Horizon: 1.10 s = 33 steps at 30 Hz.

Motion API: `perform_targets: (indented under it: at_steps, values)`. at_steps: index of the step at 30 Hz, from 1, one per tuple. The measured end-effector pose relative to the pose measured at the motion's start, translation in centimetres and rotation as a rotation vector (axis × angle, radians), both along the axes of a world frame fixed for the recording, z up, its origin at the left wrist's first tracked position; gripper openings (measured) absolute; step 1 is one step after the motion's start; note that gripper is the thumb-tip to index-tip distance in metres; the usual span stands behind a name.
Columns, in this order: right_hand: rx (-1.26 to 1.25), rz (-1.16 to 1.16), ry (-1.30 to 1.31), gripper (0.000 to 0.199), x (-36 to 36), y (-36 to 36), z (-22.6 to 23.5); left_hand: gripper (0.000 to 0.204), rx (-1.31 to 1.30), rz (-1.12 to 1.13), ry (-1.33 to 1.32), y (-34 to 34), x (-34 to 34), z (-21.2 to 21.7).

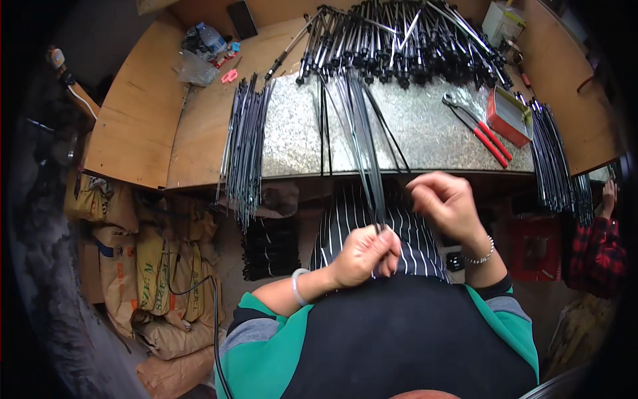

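A bundle of thin, long black strips (pixel 369 166) fans out from the bench edge down to my left hand (pixel 367 256). The left fingers are closed around its near end, in front of my waist. To the right and a little farther off, my right hand (pixel 446 203) hovers with curled fingers and bent thumb; whatever is in them, if anything, cannot be made out. Beyond the hands lies a speckled grey work surface (pixel 292 139), where a few loose black strips flank the bundle. Two larger stacks of strips overhang the bench edge, a left stack (pixel 247 146) and a right stack (pixel 557 159).
Along the back sits a heap of black-and-silver rods (pixel 392 43). Red-handled pliers (pixel 480 132) lie beside a red open tin (pixel 508 118). Pink scissors (pixel 229 76) and plastic bags are at left. Below the bench stand several brown sacks (pixel 149 279). Another person's plaid sleeve (pixel 601 249) shows at right.
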State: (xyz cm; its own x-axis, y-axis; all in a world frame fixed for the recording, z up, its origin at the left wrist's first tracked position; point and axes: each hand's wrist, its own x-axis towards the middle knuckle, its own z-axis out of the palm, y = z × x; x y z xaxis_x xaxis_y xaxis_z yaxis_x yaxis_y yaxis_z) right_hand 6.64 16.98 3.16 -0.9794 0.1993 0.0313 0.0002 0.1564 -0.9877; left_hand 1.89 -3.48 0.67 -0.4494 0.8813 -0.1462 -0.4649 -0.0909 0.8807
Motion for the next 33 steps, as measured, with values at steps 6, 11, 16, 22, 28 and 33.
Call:
perform_targets:
  at_steps: [6, 11, 16, 22, 28, 33]
  values:
    - [-0.557, 0.123, 0.068, 0.027, -0.7, -3.1, 0.2, 0.018, 0.067, -0.125, 0.65, 2.1, -0.4, -1.1]
    - [-0.644, 0.186, 0.078, 0.031, 0.0, -1.9, 1.8, 0.043, 0.317, 0.501, 1.45, 3.0, -5.6, 3.3]
    - [-0.59, 0.291, 0.1, 0.035, 0.3, -1.1, 2.8, 0.099, -0.045, 0.921, 1.71, 4.4, -13.9, 10.0]
    - [-0.641, 0.368, 0.066, 0.037, -1.1, -1.5, 3.8, 0.087, 0.205, 0.603, 1.002, 4.0, -17.7, 11.2]
    - [-0.721, 0.237, 0.114, 0.037, -1.4, -0.9, 3.5, 0.083, 0.237, 0.532, 1.012, 3.5, -18.0, 12.3]
    - [-0.684, 0.41, -0.018, 0.032, -2.8, -1.9, 4.7, 0.066, 0.185, 0.66, 1.12, 3.9, -17.5, 13.2]
